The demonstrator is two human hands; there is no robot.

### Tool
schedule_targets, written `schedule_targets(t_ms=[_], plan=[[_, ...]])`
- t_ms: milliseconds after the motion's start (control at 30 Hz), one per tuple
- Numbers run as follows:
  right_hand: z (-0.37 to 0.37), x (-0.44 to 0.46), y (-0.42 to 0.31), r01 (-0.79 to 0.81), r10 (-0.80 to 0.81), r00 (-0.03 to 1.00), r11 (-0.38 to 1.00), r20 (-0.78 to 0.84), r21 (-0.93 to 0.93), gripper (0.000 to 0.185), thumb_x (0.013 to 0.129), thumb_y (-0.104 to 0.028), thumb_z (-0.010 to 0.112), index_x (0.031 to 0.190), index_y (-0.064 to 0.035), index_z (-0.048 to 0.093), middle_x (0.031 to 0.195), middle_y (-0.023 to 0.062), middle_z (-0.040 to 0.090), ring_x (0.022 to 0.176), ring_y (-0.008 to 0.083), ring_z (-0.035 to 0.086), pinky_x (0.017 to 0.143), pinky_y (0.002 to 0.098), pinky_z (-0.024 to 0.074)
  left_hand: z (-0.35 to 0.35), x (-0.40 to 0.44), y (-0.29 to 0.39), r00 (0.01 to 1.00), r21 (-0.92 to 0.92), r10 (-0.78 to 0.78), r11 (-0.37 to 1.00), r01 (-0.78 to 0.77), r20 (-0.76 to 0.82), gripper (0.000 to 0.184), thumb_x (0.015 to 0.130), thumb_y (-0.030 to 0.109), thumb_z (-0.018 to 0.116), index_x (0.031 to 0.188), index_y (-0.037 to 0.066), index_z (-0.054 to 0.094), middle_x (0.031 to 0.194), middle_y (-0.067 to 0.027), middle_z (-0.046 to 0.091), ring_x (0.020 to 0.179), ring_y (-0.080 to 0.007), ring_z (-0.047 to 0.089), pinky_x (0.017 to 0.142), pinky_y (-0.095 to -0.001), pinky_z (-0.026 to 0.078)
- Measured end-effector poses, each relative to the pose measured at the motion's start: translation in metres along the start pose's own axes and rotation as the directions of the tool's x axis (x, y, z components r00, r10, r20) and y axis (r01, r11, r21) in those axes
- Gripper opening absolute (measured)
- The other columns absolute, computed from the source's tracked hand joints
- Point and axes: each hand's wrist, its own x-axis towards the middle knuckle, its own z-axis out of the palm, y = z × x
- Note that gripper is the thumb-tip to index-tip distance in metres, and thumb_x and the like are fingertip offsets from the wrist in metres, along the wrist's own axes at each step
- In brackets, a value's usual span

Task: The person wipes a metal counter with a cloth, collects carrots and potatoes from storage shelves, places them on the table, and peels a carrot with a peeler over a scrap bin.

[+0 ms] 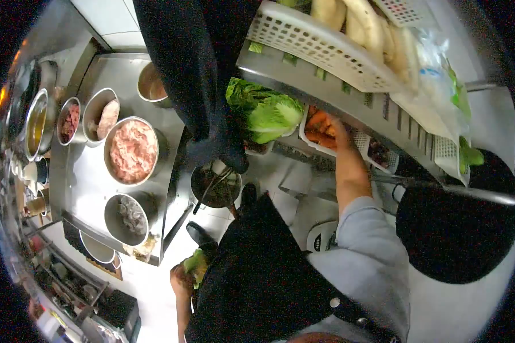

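Observation:
Low at the left, my left hand [181, 279] is closed around a green leafy vegetable [195, 266], held beside my black apron. My right arm, in a grey sleeve, reaches forward to a white basket under the metal shelf. My right hand [342, 137] is at the carrots [321, 129] in that basket; its fingers are partly hidden, so their grip does not show. Left of the carrots lies a head of leafy cabbage [273, 117].
A steel counter [88, 180] bears several metal bowls, one with pink minced meat [133, 151]. Overhead at right, the metal shelf [326, 86] carries a white perforated basket [320, 48] of pale long vegetables. Dark clothing [194, 74] hangs close at top. A pot [212, 197] stands low in the middle.

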Motion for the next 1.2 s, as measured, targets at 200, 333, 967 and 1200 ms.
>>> schedule_targets(t_ms=[200, 333, 967, 1200], plan=[[0.001, 0.003, 0.012, 0.015, -0.015, 1.0, 0.999, -0.005, -0.041, 0.046, 0.095, -0.037, 0.066, 0.128, -0.0049, 0.063, 0.13, 0.0172, 0.066, 0.117, 0.0327, 0.064, 0.102, 0.0446, 0.0494, 0.013, -0.012, -0.027, 0.996, 0.019, -0.006, 1.0, 0.008, -0.086, 0.032, 0.083, 0.016, 0.063, 0.111, 0.004, 0.074, 0.111, -0.0179, 0.072, 0.106, -0.0376, 0.064, 0.092, -0.0449, 0.053], [-0.007, -0.017, 0.017, 0.067, -0.067, 0.998, 0.996, -0.007, -0.051, 0.045, 0.096, -0.038, 0.064, 0.128, -0.0063, 0.064, 0.13, 0.0171, 0.067, 0.118, 0.0327, 0.064, 0.103, 0.0447, 0.0488, 0.01, 0.001, 0.014, 0.996, -0.027, 0.085, 0.996, -0.085, 0.018, 0.033, 0.085, 0.015, 0.063, 0.113, 0.003, 0.074, 0.109, -0.0197, 0.072, 0.108, -0.0377, 0.065, 0.093, -0.0449, 0.053], [-0.056, -0.142, -0.065, 0.63, -0.508, 0.754, 0.739, 0.417, -0.238, 0.05, 0.087, -0.033, 0.069, 0.131, -0.0084, 0.066, 0.132, 0.02, 0.066, 0.122, 0.038, 0.063, 0.106, 0.0481, 0.0481, 0.017, -0.007, -0.043, 0.998, -0.033, -0.033, 0.999, 0.035, 0.059, 0.031, 0.093, 0.021, 0.06, 0.111, -0.003, 0.072, 0.108, -0.0162, 0.073, 0.1, -0.0308, 0.066, 0.089, -0.0405, 0.053], [0.039, 0.013, 0.062, 0.2, -0.133, 0.951, 0.954, 0.279, -0.225, 0.071, 0.094, -0.056, 0.059, 0.14, -0.0024, 0.056, 0.143, 0.0222, 0.058, 0.126, 0.042, 0.058, 0.103, 0.0523, 0.0491, 0.027, -0.009, -0.03, 0.998, -0.228, -0.048, 0.973, 0.039, -0.035, 0.039, 0.102, 0.024, 0.051, 0.117, -0.006, 0.072, 0.104, -0.0134, 0.075, 0.091, -0.0218, 0.07, 0.082, -0.0333, 0.055]])
